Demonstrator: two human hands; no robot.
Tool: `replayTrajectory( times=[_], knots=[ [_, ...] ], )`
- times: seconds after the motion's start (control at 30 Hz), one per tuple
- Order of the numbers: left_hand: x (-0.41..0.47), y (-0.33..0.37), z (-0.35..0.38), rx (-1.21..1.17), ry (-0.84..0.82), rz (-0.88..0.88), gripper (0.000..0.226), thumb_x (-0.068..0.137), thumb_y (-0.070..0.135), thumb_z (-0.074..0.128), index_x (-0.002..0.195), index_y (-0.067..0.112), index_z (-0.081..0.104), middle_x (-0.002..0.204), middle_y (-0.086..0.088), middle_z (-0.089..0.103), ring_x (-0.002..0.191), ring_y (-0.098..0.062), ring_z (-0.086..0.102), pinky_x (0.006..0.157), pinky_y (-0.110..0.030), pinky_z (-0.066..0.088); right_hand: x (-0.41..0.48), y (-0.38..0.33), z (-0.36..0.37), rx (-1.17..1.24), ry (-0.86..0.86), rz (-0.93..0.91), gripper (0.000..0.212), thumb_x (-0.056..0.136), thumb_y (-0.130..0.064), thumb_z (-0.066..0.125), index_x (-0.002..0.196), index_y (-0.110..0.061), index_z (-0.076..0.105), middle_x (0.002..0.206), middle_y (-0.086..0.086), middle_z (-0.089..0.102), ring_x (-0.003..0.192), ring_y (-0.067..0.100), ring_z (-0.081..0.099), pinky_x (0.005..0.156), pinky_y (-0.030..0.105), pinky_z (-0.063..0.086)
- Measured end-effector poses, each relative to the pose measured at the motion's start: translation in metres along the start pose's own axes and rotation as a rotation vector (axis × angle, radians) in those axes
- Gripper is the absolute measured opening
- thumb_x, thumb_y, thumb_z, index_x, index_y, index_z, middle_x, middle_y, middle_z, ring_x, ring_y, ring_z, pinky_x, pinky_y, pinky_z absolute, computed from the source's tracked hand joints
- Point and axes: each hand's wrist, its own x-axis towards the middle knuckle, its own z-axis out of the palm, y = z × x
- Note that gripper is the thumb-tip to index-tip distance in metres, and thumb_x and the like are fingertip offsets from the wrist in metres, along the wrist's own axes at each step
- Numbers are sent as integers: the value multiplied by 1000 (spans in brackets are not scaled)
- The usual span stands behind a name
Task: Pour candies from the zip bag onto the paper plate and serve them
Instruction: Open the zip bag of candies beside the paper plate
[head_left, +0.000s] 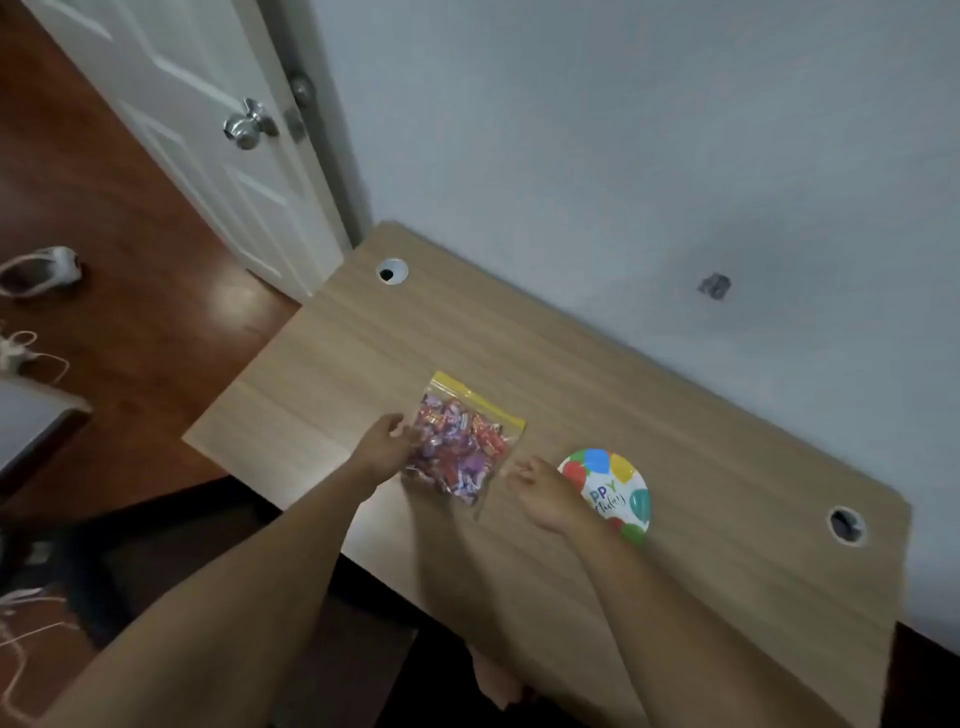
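A clear zip bag (460, 449) with a yellow zip strip lies flat on the wooden desk, full of red and purple wrapped candies. My left hand (387, 447) touches the bag's left edge, fingers curled against it. My right hand (543, 496) hovers just right of the bag's lower corner, fingers loosely apart, holding nothing. A small paper plate (621, 486) printed with coloured balloons and birthday lettering lies to the right; my right hand covers part of its left side.
The desk (675, 431) stands against a grey wall, with cable holes at the back left (391, 272) and right (847, 525). A white door (208, 130) and shoes (41, 270) on the wood floor are to the left.
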Motion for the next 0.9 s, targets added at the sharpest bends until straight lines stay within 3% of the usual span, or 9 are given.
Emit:
replayTrajectory(
  times=[0.07, 0.13, 0.27, 0.4, 0.57, 0.67, 0.77, 0.83, 0.9],
  knots=[
    [4, -5, 6, -80, -2, -64, 69, 102, 34, 69, 160, 7, 43, 157, -13, 54, 125, -31, 64, 101, -43, 58, 1, -4, 8, 60, -10, 24, 61, 104, -45, 58, 155, -13, 45, 154, 6, 59, 132, 21, 61, 85, 25, 50],
    [8, -9, 14, -108, -7, -91, 63, 104, 31, 67, 157, 5, 46, 145, -9, 61, 114, -26, 65, 88, -34, 57, -2, -3, 14, 93, -26, 39, 63, 106, -41, 57, 159, -12, 40, 157, 7, 56, 136, 21, 59, 92, 23, 43],
    [24, -20, 28, -95, 72, -108, 77, 90, 54, 79, 153, 15, 55, 143, -6, 68, 126, -28, 66, 113, -46, 53, 2, 6, 22, 128, -23, 65, 67, 107, -44, 56, 162, -13, 34, 162, 7, 50, 145, 21, 50, 102, 21, 33],
    [49, -31, 44, 142, 128, -92, 79, 79, 75, 75, 144, 31, 65, 126, -4, 75, 124, -32, 66, 112, -49, 52, 8, 17, 20, 120, 11, 68, 69, 108, -45, 55, 165, -17, 29, 170, 6, 39, 151, 23, 44, 105, 23, 31],
    [60, -39, 60, 139, 74, -96, 37, 78, 47, 70, 111, 33, 74, 111, -10, 81, 111, -36, 74, 104, -48, 57, 18, 16, 3, 79, 63, 35, 67, 108, -37, 57, 165, -14, 30, 170, 5, 38, 150, 24, 45, 105, 23, 30],
    [38, -26, 64, 131, 71, 36, 17, 92, 32, 77, 107, 26, 76, 102, -9, 79, 100, -32, 73, 90, -36, 58, 19, 11, -10, 43, 103, -1, 68, 105, -42, 60, 163, -16, 35, 163, 7, 47, 147, 26, 48, 111, 30, 36],
    [18, -20, 67, 153, 76, 194, 15, 98, 14, 74, 112, 11, 79, 101, -8, 69, 93, -24, 66, 85, -29, 51, 18, 12, -21, -11, 129, -44, 67, 103, -44, 62, 161, -19, 38, 147, 3, 56, 143, 29, 51, 119, 43, 42],
    [6, -21, 66, 162, 79, 271, 18, 97, 5, 71, 112, 12, 79, 110, -9, 67, 98, -24, 66, 94, -35, 55, 14, 13, -28, -49, 128, -76, 66, 104, -44, 61, 161, -20, 39, 155, 3, 52, 147, 27, 47, 122, 41, 38],
    [-7, -22, 64, 165, 70, 339, 24, 96, 0, 69, 104, 21, 79, 108, -5, 68, 93, -13, 66, 88, -26, 54, 7, 14, -35, -59, 106, -84, 65, 105, -46, 59, 161, -21, 39, 164, 0, 46, 152, 22, 42, 121, 36, 35]
  ],
)
